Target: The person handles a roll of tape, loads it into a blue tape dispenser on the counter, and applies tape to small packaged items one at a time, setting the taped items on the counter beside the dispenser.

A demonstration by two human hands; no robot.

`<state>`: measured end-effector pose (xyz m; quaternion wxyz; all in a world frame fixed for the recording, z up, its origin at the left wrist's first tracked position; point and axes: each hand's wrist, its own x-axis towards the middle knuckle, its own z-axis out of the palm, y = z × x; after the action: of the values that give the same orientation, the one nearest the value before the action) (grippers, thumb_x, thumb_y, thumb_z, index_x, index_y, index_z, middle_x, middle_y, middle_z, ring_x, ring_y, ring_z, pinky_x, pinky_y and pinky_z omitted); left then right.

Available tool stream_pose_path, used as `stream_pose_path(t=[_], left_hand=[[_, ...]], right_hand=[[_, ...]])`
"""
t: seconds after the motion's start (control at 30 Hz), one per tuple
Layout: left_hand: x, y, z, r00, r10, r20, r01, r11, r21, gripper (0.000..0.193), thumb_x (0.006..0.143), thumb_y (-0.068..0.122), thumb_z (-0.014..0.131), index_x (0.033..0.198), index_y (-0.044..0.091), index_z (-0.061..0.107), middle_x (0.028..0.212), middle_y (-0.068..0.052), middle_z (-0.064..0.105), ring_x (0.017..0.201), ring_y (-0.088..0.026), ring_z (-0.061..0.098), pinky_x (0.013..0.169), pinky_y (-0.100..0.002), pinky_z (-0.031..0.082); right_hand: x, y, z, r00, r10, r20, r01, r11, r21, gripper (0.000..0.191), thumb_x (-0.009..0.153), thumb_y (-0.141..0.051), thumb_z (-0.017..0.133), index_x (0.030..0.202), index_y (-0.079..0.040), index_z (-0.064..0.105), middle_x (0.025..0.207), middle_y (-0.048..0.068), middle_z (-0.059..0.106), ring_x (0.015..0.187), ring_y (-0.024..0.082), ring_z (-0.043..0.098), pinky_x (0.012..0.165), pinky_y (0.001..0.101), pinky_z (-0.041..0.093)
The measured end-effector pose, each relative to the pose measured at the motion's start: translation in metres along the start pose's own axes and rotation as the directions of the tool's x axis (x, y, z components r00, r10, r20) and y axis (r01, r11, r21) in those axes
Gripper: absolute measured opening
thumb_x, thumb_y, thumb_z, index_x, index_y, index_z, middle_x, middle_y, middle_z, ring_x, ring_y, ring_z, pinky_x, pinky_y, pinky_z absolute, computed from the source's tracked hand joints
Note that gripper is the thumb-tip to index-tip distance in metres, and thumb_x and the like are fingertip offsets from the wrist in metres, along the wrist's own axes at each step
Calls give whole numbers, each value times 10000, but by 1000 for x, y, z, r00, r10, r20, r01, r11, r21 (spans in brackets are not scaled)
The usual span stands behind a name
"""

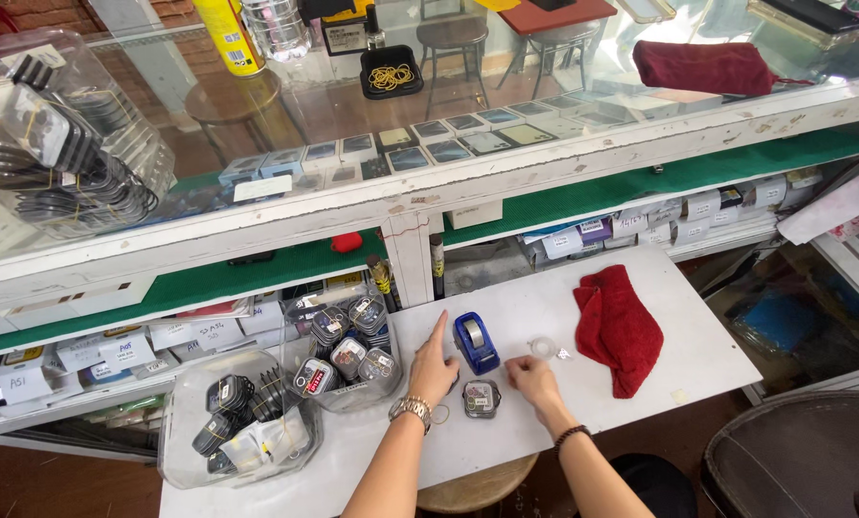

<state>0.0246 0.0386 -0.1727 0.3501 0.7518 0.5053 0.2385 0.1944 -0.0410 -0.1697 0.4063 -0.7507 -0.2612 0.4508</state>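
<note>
My left hand [432, 365] rests on the white work board [698, 345] with the index finger stretched forward, beside a blue tape dispenser [476, 341]. It wears a metal wristwatch [410, 410]. My right hand [533, 378] has its fingers pinched together just right of a small boxed watch [481, 398] lying between both hands. Whether the right fingers hold anything I cannot tell. A small clear tape roll [543, 347] lies just beyond the right hand.
A red cloth [618, 327] lies on the board's right part. Two clear plastic tubs [348, 355] [240, 422] of bundled small watches stand at the left. Shelves of small boxes [641, 225] run under the glass counter [468, 125]. A dark stool [794, 451] stands at lower right.
</note>
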Motion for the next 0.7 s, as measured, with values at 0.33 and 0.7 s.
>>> stream_pose_path(t=[0.33, 0.7], left_hand=[[-24, -4, 11, 955, -280, -96, 295, 932, 210, 468, 705, 159, 882, 1115, 80, 669, 1232, -144, 669, 1175, -293, 624, 1000, -377, 511], [-10, 33, -52, 956, -224, 188, 262, 371, -891, 287, 995, 165, 580, 1254, 49, 539, 1081, -205, 704, 888, -273, 746, 744, -398, 641]], right_hand=[[0, -11, -9, 966, -228, 126, 154, 889, 431, 170, 954, -76, 652, 1070, 46, 675, 941, 101, 728, 843, 159, 698, 808, 293, 599], [-13, -65, -22, 844, -440, 308, 366, 891, 270, 234, 942, -70, 650, 1172, -28, 659, 891, 55, 700, 831, 117, 679, 792, 270, 571]])
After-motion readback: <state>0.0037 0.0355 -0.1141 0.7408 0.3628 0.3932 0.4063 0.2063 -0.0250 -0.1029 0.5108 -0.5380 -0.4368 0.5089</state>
